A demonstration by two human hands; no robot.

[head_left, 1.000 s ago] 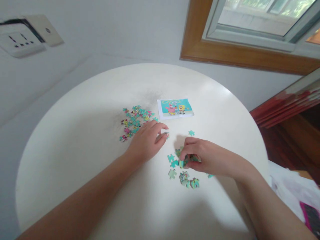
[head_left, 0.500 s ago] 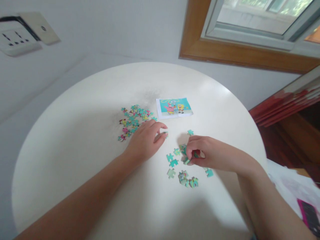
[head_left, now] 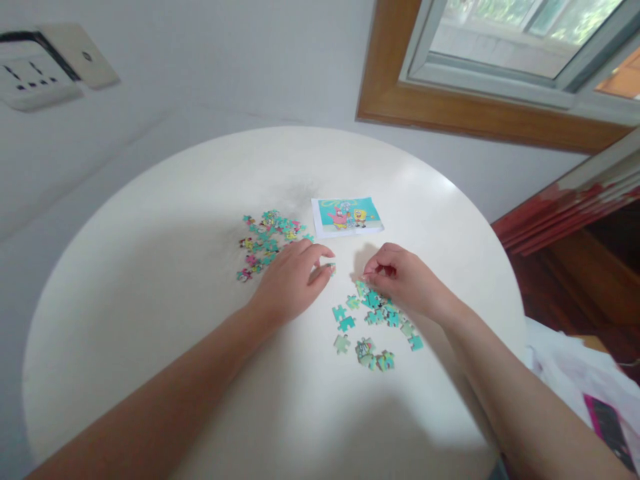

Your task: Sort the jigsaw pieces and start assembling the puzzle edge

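My left hand (head_left: 291,280) rests on the table, thumb and curled fingers closed on a small puzzle piece (head_left: 333,269) that shows at the thumb tip. Its index finger is lifted off the thumb. Behind it lies a heap of teal, pink and yellow puzzle pieces (head_left: 270,230). My right hand (head_left: 397,273) is pinched at the far edge of a second group of pieces (head_left: 383,310); what its fingertips hold is hidden. Closer to me are two teal pieces (head_left: 343,319), a pale green piece (head_left: 342,344) and a small joined cluster (head_left: 367,352).
A cartoon picture card (head_left: 349,217) lies beyond my hands on the round white table (head_left: 150,267). Wall and window frame (head_left: 450,110) stand behind it. A wall socket (head_left: 35,73) is at the left. A pink-edged phone (head_left: 607,427) lies off the table at lower right.
My right hand has moved away from me and slightly left, uncovering the piece group beneath it. The single teal piece near the card is now hidden from view. My left hand stays put.
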